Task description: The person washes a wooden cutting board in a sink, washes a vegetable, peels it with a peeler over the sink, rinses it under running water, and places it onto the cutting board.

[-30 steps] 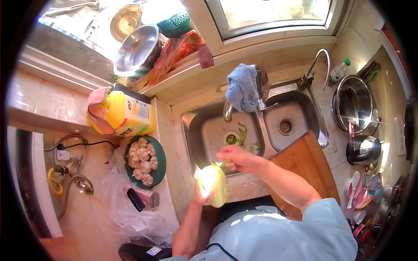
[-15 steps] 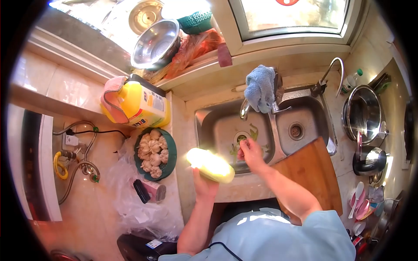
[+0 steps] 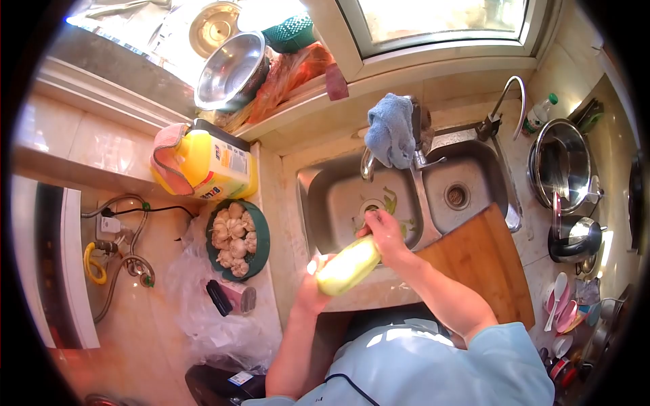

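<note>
A pale green peeled squash (image 3: 349, 265) slants in front of me at the near edge of the left sink basin, its surface bright with sunlight. My left hand (image 3: 313, 287) is wrapped round its lower end. At the upper end, my right hand (image 3: 384, 237) has its fingers curled closed against the squash; whether a small tool is inside them is hidden. Green peel strips (image 3: 391, 201) lie below in the left basin (image 3: 325, 210), around the drain.
A wooden cutting board (image 3: 474, 264) overlaps the right basin's (image 3: 477, 166) near edge. A blue cloth (image 3: 391, 132) hangs over the faucet. Left are a green basket (image 3: 261, 254) of garlic bulbs (image 3: 233, 237) and a yellow jug (image 3: 213, 166). Metal bowls (image 3: 562, 162) stand right.
The squash has swung round so its far end points up and right. My right hand has come from over the basin onto that end. The camera view has shifted slightly.
</note>
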Tool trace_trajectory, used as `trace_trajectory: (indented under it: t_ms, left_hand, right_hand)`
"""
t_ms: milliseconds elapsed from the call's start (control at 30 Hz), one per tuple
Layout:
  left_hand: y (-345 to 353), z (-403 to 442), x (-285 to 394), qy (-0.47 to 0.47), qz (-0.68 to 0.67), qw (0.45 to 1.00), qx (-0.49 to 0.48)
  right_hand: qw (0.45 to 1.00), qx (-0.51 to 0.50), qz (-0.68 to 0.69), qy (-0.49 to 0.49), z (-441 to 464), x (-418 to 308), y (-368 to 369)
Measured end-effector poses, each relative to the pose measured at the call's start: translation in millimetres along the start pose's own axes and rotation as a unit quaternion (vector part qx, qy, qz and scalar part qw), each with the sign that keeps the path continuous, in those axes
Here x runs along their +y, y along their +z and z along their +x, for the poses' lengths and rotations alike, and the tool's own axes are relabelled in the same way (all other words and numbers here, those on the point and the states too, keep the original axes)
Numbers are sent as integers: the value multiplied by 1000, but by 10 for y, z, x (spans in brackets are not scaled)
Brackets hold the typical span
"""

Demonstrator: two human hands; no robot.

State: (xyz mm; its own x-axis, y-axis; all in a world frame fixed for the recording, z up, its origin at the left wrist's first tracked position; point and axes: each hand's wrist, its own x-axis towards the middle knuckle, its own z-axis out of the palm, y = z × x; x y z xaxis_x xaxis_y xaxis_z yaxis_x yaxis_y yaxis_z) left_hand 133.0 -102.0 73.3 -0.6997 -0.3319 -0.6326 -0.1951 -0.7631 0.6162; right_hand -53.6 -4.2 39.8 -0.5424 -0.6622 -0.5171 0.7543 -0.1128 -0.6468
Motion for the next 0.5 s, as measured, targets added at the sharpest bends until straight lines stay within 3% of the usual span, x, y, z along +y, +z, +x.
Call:
trace_trajectory:
  t_ms: [100,200,300,333,433,500]
  left_hand:
    - [61,-33,-48,-75,90,972,-204]
    - [186,12,-216,-30,129,976,-175]
    - [281,-8,-223,7,87,987,-136]
    - [240,-4,-213,19,86,987,-134]
    - [121,29,-178,38,89,986,-134]
    - [104,55,-143,39,116,985,-121]
  right_hand:
    - [990,-63,-115,-57,-30,20,41]
    - [984,-97,-127,-83,-82,5,82]
    - [968,-44,-45,-244,-55,-58,-5]
    - [978,-93,-64,-173,-135,-145,-138]
    - [873,-238,-348,-244,-398,-170,-215]
    - [859,-267,-377,-221,-489,-196,-172]
